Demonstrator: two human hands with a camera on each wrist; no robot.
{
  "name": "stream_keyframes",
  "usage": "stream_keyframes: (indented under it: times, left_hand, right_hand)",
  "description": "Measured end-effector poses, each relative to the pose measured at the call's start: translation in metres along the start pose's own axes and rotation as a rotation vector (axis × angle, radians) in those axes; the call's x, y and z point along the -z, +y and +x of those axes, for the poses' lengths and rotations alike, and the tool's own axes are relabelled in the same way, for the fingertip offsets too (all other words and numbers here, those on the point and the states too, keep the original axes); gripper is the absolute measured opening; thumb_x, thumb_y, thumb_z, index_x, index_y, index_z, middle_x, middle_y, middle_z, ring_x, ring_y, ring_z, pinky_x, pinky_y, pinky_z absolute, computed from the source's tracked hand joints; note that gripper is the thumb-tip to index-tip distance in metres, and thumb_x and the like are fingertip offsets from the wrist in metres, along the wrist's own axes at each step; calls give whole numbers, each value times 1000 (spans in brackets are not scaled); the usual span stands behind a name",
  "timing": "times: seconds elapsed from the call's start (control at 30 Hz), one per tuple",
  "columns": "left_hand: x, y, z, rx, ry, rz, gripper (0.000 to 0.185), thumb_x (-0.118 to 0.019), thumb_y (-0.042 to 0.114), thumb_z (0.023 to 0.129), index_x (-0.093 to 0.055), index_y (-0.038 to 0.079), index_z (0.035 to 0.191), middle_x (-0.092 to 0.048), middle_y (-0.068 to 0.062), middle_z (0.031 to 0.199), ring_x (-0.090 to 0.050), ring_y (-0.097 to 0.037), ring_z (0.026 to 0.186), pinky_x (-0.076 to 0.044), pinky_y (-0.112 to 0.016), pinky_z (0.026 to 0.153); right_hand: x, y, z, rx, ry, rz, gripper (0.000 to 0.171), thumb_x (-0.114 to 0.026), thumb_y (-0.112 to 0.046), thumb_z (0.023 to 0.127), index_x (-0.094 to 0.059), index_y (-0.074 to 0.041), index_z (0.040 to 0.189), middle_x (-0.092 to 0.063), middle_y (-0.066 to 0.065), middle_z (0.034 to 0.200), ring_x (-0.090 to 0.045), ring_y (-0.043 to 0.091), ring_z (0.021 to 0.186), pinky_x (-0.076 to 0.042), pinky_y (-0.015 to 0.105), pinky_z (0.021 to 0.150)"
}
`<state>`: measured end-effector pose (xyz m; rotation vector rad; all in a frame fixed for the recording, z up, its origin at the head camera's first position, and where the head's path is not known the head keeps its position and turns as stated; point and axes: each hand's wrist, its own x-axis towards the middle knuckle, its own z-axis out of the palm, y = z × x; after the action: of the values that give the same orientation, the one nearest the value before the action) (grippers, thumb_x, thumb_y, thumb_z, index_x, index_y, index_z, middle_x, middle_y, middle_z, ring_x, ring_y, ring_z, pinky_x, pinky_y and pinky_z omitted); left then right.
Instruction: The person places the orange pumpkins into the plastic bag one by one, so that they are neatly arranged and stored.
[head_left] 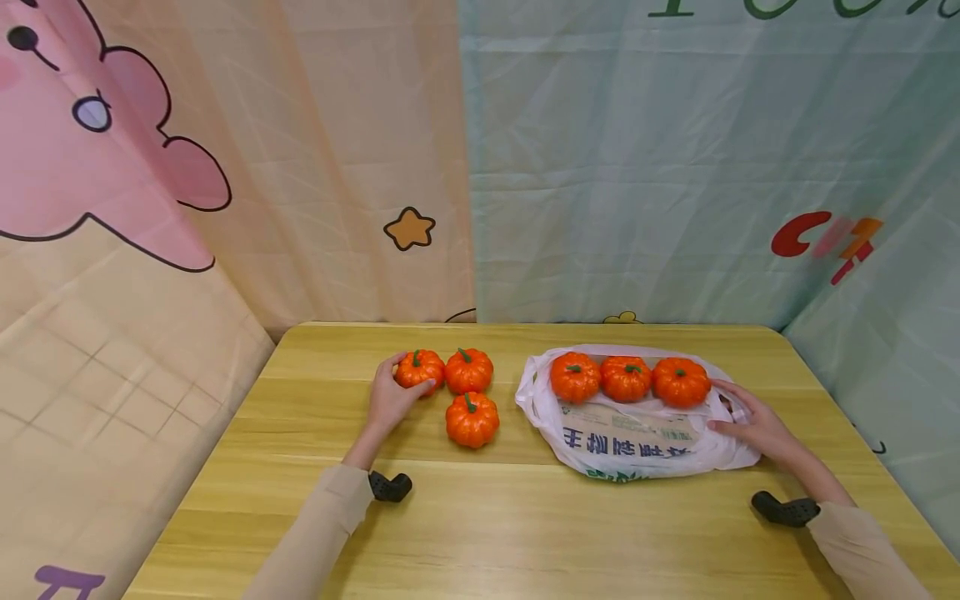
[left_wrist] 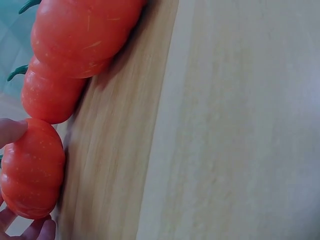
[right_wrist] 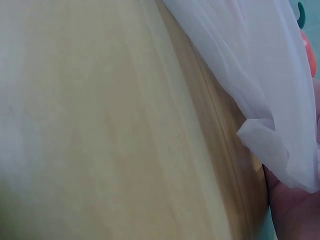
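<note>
Head view, near to far. Two beige sleeves come in from the bottom edge, each with a dark wrist mount resting on the wooden table [head_left: 480,533].

Left hand [head_left: 390,402]: fingers and thumb curled round the leftmost toy pumpkin [head_left: 419,368], which sits on the table at the hand's far side, stem up. Left wrist view confirms it: a fingertip [left_wrist: 11,131] lies on the top of that pumpkin [left_wrist: 32,170] and more fingertips show under its lower edge. Grip looks light; the pumpkin appears still seated on the wood.

Just right of the held pumpkin, touching or nearly so, is a second pumpkin [head_left: 469,371]. A third pumpkin [head_left: 472,419] lies nearer the person, just right of the left hand. The three form a tight cluster.

Right hand [head_left: 753,425]: fingers fairly straight, pressing the right end of a white plastic bag [head_left: 637,450] flat to the table. Right wrist view shows only bag film [right_wrist: 260,80] against the palm; no clear pinch seen.

On the bag's far edge sit three more pumpkins [head_left: 626,379] in a left-to-right row, at or in the bag mouth; which cannot be told.

Key relation: the held pumpkin lies well left of the bag, so the left hand is much nearer it. The bag's long axis runs left-right between the hands.

Beyond the table: printed cartoon fabric backdrop [head_left: 300,167].
</note>
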<state>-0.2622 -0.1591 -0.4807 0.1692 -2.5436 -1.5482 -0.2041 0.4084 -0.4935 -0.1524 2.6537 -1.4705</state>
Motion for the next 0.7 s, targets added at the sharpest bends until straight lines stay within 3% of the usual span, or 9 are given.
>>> stream_keyframes:
  times: [0.37, 0.7]
  left_hand:
    - [-4, 1, -5, -15, 39, 2, 74, -81, 18, 74, -45, -3, 135, -43, -23, 140, -43, -40, 130, -37, -52, 109]
    - [-6, 2, -9, 17, 69, -54, 75, -81, 18, 74, -44, -3, 136, -42, -23, 140, -41, -38, 129, -35, -51, 110]
  right_hand:
    - [0, 1, 0, -8, 0, 3, 76, -66, -18, 90, -21, 4, 148, -11, 36, 152, -3, 57, 137, 1, 79, 100]
    - [0, -2, -1, 5, 3, -3, 76, -66, -17, 90, -22, 5, 148, -13, 37, 151, -4, 57, 137, 1, 79, 100]
